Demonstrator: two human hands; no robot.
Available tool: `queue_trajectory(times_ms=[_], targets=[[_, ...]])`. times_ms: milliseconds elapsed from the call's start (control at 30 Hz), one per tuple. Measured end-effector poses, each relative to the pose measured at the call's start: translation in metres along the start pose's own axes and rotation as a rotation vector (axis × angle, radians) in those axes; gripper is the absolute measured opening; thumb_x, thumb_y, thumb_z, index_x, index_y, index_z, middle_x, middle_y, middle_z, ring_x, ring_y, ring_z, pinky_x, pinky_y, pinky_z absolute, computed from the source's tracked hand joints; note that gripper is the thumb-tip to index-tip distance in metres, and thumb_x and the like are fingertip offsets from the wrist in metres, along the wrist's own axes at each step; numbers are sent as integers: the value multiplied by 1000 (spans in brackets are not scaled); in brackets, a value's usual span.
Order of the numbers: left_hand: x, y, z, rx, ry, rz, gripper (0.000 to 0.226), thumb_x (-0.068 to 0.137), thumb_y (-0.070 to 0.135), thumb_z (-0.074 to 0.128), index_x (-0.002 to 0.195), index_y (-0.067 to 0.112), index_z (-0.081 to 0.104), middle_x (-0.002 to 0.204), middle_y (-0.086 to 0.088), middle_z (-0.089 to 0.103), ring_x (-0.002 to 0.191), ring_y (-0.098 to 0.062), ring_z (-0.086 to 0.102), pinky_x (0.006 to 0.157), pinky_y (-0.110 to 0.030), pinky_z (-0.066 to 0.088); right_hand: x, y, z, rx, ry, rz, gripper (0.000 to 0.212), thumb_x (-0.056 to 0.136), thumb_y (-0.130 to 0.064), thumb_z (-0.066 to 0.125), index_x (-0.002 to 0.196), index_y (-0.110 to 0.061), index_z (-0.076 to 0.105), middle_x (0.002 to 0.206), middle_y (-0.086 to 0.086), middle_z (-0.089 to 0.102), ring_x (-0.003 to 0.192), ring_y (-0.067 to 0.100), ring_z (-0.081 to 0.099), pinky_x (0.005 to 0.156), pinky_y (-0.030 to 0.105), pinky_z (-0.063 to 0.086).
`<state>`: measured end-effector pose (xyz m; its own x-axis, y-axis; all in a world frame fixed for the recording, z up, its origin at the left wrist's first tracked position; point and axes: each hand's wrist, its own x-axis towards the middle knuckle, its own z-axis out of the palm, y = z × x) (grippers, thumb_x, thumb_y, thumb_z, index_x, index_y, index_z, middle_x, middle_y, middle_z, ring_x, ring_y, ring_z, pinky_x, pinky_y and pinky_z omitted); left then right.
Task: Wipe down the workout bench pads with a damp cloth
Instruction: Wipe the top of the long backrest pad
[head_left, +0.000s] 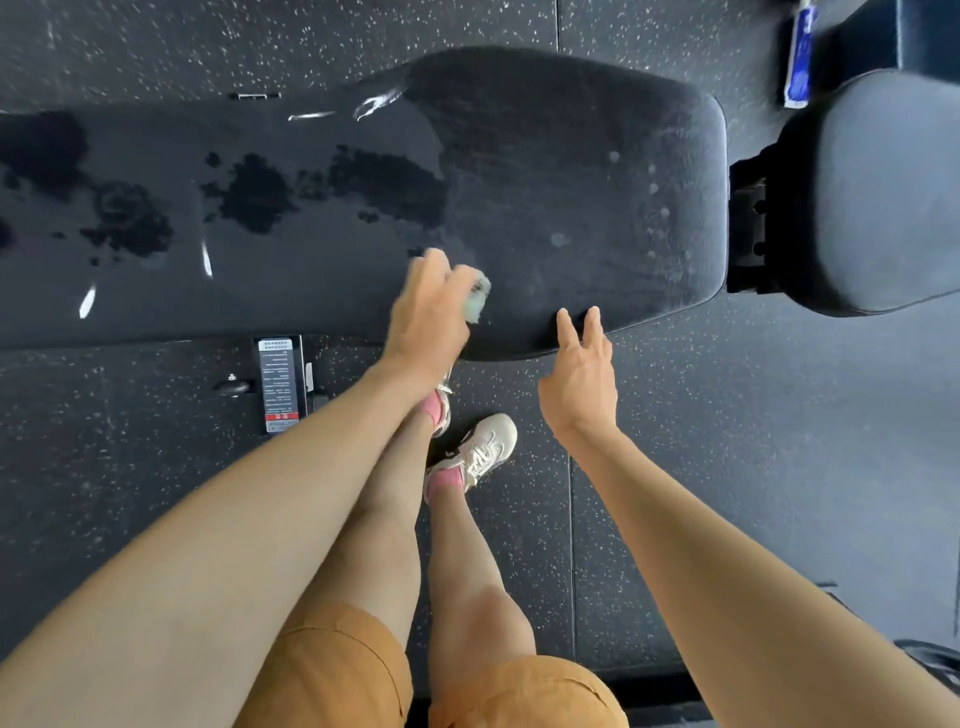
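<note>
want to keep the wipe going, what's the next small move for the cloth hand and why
Probably sweep the cloth in the left hand rightward across the wide end of the back pad. Pale spots dot that end, while the stretch to its left shows wet dark patches. The right hand hangs open by the near edge.

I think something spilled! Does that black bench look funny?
Yes. Dark wet blotches lie patchy across the left part of the bench pad; the part by the cloth in the left hand looks evenly dull.
</note>
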<state>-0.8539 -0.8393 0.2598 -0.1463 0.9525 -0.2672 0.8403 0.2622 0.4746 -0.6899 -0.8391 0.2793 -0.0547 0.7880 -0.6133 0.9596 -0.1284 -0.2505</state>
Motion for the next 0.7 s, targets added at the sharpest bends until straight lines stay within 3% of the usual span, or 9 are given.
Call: queue_trajectory(times_ms=[100,233,267,333,433,500,600,633,700], targets=[[-9,1,3,8,55,-26,40,70,-12,54,102,11,59,94,-8,39,90,-24,38,60,-40,42,-1,3,0,-22,-11,4,77,87,5,52,152,-15,17,160,10,0,144,26,12,109,40,35],[-14,1,8,227,-135,625,34,59,-15,57,82,10,61,78,-7,43,74,-19,37,41,-24,32,-1,0,-1,-31,-17,15,74,88,1,54,152,-14,18,159,11,2,143,28,14,112,39,30],[-5,-8,2,264,-127,672,34,58,-16,58,80,9,61,78,-8,44,72,-20,39,41,-22,28,-1,-1,-2,-33,-11,16,73,88,0,53,151,-13,19,159,12,4,141,29,16,112,38,29],[16,-19,-11,199,-107,452,34,65,-14,59,90,9,61,87,-11,43,79,-26,42,46,-30,35,0,-3,-4,-39,12,9,67,88,1,51,148,-12,24,156,13,12,137,31,23,111,37,29],[25,-14,-15,24,117,-183,39,74,-12,52,107,9,57,103,-12,41,94,-27,39,67,-37,42,4,-2,-6,-51,72,-3,59,87,3,47,143,-11,32,145,11,28,124,31,35,103,35,33],[16,-1,-7,42,74,-23,42,70,-12,51,103,11,59,96,-9,39,92,-26,38,62,-38,39,6,-2,-5,-65,105,2,61,88,2,47,144,-12,28,141,9,32,120,29,37,101,35,33],[3,-12,-3,238,-193,655,40,61,-19,59,89,10,61,82,-5,39,74,-21,39,43,-29,34,9,-4,-4,-89,132,24,62,92,-3,43,148,-13,20,139,8,34,117,28,38,99,35,34],[10,-22,-12,290,-225,712,41,60,-20,61,89,9,61,82,-7,41,72,-21,41,41,-27,34,10,-6,-4,-97,139,32,61,93,-5,43,149,-12,19,138,8,35,117,28,39,98,35,34],[32,-36,-27,234,-177,447,40,65,-17,60,96,8,60,89,-10,41,80,-26,41,48,-33,34,13,-10,-5,-118,152,56,60,95,-13,48,148,-12,20,136,9,36,118,27,39,97,35,33]])
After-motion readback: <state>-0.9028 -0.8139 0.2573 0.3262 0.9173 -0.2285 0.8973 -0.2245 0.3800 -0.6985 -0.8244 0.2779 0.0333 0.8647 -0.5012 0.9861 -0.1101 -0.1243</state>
